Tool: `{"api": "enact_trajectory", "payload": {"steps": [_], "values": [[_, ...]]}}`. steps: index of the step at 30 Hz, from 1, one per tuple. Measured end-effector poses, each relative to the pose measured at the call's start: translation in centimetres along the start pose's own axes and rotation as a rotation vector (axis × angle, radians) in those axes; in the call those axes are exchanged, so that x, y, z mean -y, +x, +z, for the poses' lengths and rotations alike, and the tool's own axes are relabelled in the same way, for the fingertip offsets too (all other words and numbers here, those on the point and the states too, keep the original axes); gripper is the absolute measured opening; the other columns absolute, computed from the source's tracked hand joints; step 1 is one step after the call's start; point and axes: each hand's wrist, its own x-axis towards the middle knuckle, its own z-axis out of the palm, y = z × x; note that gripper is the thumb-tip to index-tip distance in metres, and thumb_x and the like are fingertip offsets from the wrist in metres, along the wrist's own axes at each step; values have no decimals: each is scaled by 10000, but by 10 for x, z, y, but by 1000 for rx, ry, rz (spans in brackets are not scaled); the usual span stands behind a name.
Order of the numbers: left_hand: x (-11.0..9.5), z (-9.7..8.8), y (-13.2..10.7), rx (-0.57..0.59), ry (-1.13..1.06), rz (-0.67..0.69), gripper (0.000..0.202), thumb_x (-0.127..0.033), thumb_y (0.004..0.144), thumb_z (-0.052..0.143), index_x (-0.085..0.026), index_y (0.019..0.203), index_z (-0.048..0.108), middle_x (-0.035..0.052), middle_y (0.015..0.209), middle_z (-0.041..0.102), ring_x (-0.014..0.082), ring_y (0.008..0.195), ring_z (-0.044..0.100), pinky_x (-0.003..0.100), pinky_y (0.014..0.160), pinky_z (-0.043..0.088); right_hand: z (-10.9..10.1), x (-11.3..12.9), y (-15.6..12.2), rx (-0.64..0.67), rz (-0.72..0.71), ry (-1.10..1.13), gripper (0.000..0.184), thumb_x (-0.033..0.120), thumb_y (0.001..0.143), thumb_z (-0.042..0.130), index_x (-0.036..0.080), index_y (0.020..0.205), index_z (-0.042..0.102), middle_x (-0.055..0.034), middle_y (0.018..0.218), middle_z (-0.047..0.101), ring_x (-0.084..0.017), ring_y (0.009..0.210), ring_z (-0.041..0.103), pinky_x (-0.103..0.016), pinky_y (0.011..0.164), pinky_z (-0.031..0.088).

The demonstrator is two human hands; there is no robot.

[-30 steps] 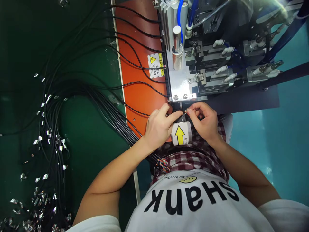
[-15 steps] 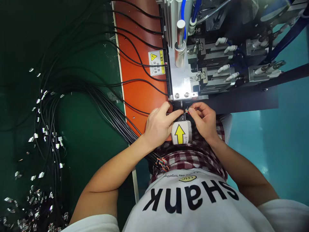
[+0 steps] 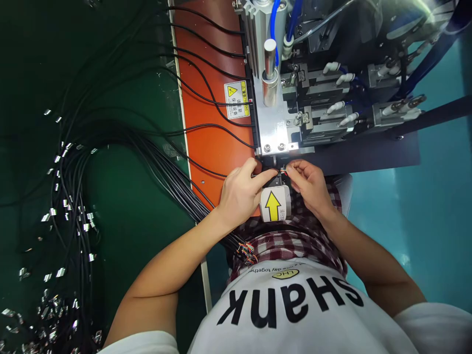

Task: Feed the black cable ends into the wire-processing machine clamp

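Observation:
My left hand (image 3: pixel 239 192) is closed on a black cable (image 3: pixel 204 168), its index finger stretched toward the cable's stripped end. Fine coloured wires (image 3: pixel 282 170) fan out of that end, red and white among them. At these wires my right hand (image 3: pixel 309 186) pinches with thumb and forefinger, the other fingers curled. Both hands meet just below the metal front of a machine (image 3: pixel 273 130), over a small dark fixture (image 3: pixel 275 181). A label with a yellow arrow (image 3: pixel 273 205) lies right below them. The exact grip on single wires is too small to tell.
Several cables run over the orange plate (image 3: pixel 206 98) into the machine's side. A thick cable bundle (image 3: pixel 173 182) crosses the green table (image 3: pixel 140 255) to my lap, its wire ends (image 3: pixel 247 251) bare. Shiny connector ends (image 3: pixel 55 314) lie at left. Blue air tubes (image 3: pixel 273 24) rise above.
The whole view has shifted slightly, with the machine a little further left. Both hands stay at the wire ends, with hardly any change in their grip.

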Motion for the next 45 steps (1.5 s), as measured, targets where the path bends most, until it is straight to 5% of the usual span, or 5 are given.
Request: {"api": "enact_trajectory", "payload": {"steps": [13,19,27,38,45], "values": [[-2,-2,0,-21,-33,11,286,-185,1019,399,-176,1151,652,88,998,673,200,888,620,317,729,440,7,19,-9,-141,-405,-440,124,326,887,669,214,834,678,17,677,574,-107,543,421,-276,541,361],[0,-1,0,-20,-35,24,273,-178,1017,404,-168,1121,656,87,1003,678,196,876,606,322,730,427,6,9,-8,-145,-367,-439,156,361,904,646,218,842,643,8,704,572,-109,535,409,-271,514,329],[-7,-6,-2,-91,170,35,248,-209,997,475,-200,1104,700,97,949,641,239,904,556,373,770,407,-3,1,0,-7,26,-65,270,454,851,707,192,855,641,42,651,510,-84,517,390,-230,481,305],[-1,-1,-1,-88,-40,30,267,-181,1008,450,-155,1096,700,66,888,586,174,821,563,286,708,475,2,10,-21,-139,-459,-500,167,329,938,623,208,823,634,-1,784,584,-116,631,488,-280,623,408],[-5,-1,-2,-67,-52,-5,274,-184,1005,450,-177,1110,702,64,898,580,175,828,571,290,719,483,-12,6,-4,124,-126,-294,266,458,935,619,198,875,608,43,619,499,-98,518,442,-257,510,335]]}}
